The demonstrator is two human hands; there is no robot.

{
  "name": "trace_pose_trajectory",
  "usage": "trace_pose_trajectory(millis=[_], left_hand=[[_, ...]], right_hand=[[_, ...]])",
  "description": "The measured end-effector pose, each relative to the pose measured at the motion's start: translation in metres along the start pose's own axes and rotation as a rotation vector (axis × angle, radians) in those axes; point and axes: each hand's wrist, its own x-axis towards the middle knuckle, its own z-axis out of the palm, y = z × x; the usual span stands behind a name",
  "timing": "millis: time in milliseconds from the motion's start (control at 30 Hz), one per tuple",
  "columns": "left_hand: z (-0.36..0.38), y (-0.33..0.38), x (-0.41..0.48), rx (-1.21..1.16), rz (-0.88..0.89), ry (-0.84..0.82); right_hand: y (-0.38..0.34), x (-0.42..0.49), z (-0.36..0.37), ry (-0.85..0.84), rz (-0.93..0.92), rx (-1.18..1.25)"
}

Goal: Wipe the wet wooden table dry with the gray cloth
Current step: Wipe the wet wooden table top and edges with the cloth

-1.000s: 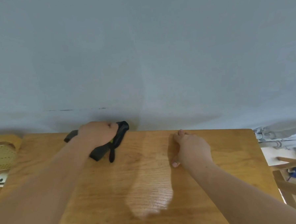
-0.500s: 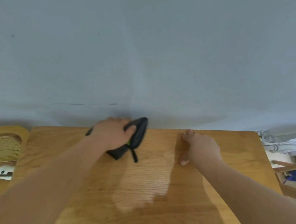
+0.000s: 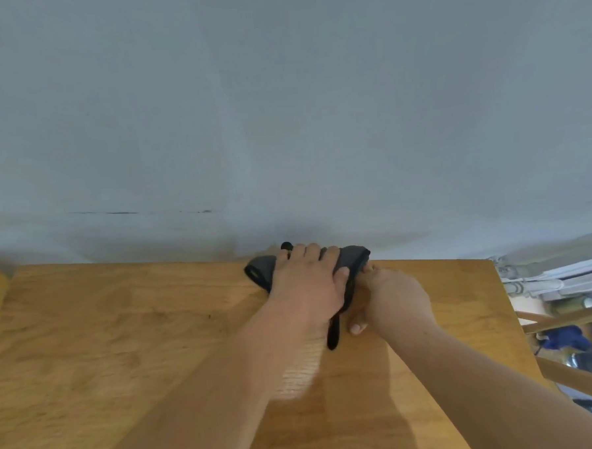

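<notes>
Cloth (image 3: 349, 262): dark gray, nearly black. Desk (image 3: 122, 336): honey-brown wood with visible grain. Wall (image 3: 281, 105): plain pale blue-gray.

The bunched dark gray cloth (image 3: 353, 260) lies on the flat tan wooden table (image 3: 122, 336) at its far edge against the plain pale wall (image 3: 281, 105), under the left hand (image 3: 308, 285), with the right hand (image 3: 394, 298) touching its right side on the tabletop.
</notes>
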Motion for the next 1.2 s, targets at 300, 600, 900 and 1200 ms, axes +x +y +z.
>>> trace_pose_trajectory(millis=[300, 600, 900, 1200], left_hand=[[-0.038, -0.13, -0.023, 0.018, -0.424, -0.116], [0.02, 0.064, 0.017, -0.009, -0.082, 0.029], [-0.002, 0.014, 0.032, 0.003, -0.322, -0.053], [0.056, 0.23, 0.102, 0.048, 0.007, -0.046]], right_hand=[[0.014, 0.002, -0.003, -0.044, -0.095, 0.055], [0.088, -0.012, 0.027, 0.189, -0.265, 0.22], [0.216, 0.001, 0.035, 0.11, 0.028, 0.174], [0.225, 0.013, 0.034, 0.101, 0.032, 0.212]])
